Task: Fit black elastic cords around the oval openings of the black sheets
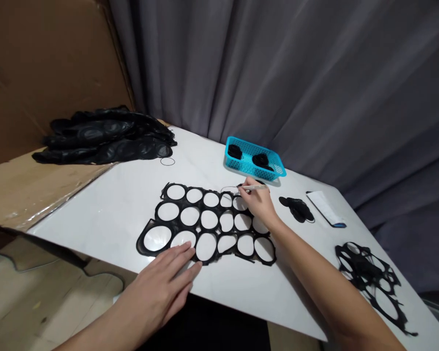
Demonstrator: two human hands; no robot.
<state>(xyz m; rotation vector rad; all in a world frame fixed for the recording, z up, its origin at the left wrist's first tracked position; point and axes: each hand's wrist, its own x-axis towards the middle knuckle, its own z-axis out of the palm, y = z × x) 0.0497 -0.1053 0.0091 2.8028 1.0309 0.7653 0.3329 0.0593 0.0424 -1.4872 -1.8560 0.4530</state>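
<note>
A black rubbery sheet (195,204) with rows of large round holes lies flat on the white table. The fingers of my left hand (168,280) rest spread on its near edge, over one of the holes. My right hand (256,197) is closed around a slim, pale pen-like tool (253,187) at the sheet's far edge. Beside the tool's tip a thin black ring (227,188) stands out over a hole. Another thin ring (167,161) lies alone farther left. My right hand and forearm hide part of the sheet's right side.
Black sheets are piled (109,136) on cardboard (58,183) at the left. A blue basket (254,141) holding black pieces stands at the back. To the right are a small black heap (298,208), a white pad (324,207) and a tangled perforated scrap (368,270). A grey curtain (278,73) hangs behind.
</note>
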